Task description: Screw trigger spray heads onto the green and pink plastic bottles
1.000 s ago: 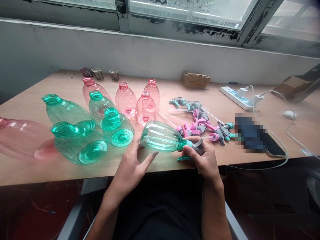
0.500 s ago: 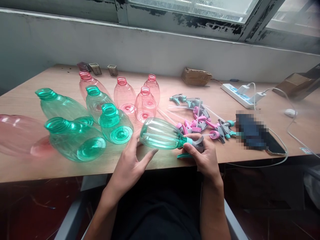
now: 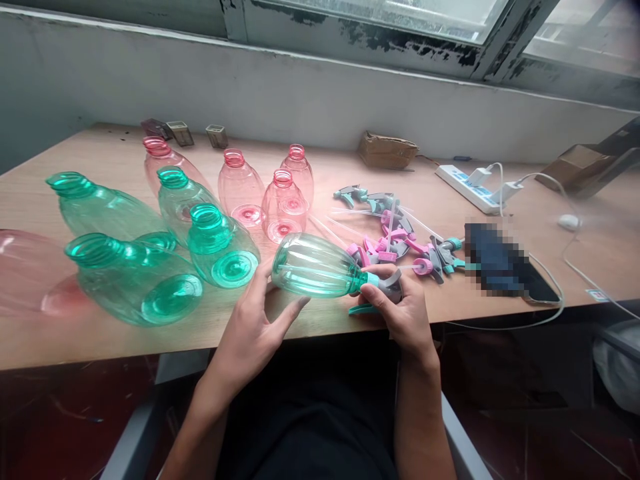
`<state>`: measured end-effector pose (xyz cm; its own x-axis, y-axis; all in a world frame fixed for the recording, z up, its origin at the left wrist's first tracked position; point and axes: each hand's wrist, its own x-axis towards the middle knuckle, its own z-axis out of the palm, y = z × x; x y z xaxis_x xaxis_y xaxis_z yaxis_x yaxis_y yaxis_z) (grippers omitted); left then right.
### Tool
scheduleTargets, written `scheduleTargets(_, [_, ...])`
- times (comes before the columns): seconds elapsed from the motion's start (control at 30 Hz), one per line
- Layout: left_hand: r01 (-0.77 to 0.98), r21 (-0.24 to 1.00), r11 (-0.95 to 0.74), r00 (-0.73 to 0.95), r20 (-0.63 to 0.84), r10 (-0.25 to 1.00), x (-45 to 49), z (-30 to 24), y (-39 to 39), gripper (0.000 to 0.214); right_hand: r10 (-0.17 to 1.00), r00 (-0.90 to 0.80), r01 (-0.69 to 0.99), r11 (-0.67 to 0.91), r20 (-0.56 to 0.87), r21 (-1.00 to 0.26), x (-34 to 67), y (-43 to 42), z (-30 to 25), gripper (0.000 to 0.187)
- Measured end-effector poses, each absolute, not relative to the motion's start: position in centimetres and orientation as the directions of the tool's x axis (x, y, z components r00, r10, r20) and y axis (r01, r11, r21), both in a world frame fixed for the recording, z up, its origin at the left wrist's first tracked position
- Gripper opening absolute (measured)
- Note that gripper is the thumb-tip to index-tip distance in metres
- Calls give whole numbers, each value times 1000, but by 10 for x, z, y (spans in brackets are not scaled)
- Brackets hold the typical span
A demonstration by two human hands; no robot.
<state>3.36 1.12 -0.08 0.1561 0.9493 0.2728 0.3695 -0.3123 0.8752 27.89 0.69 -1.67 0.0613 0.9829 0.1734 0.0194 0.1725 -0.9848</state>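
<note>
A clear green spray bottle (image 3: 316, 265) lies on its side in the air above the table's front edge, its base to the left. Wrapped round its grey and turquoise trigger sprayer (image 3: 391, 285) is my right hand (image 3: 400, 310), closed, with the thumb pressed by the collar. Below the neck a turquoise trigger lever (image 3: 363, 309) shows. My left hand (image 3: 260, 320) is open around the base end, thumb apart from the bottle; whether its fingers touch the far side is hidden. Loose pink and turquoise trigger sprayers (image 3: 395, 243) with thin tubes lie beyond my right hand.
Several green bottles (image 3: 137, 293) and pink bottles (image 3: 241, 183) without sprayers stand to the left. A brown cardboard box (image 3: 387, 151) sits at the back. On the right are a white power strip (image 3: 467, 188) with plugs and cables, and a dark, pixelated phone-like object (image 3: 543, 283).
The whole view has shifted slightly, so things appear a little further left. Both hands keep nearly the same pose, with the spray bottle still in my right hand.
</note>
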Motion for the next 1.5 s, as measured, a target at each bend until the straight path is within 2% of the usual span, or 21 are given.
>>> scheduleTargets(1.1, [363,884,-295,153,256,955,33,-1,13,63,978,72,57,191,195,-980,279,7,-17,33])
scheduleTargets(1.5, [345,896,-280,150,242,959,33,-1,12,62,985,55,22,163,164,-986,279,8,-17,34])
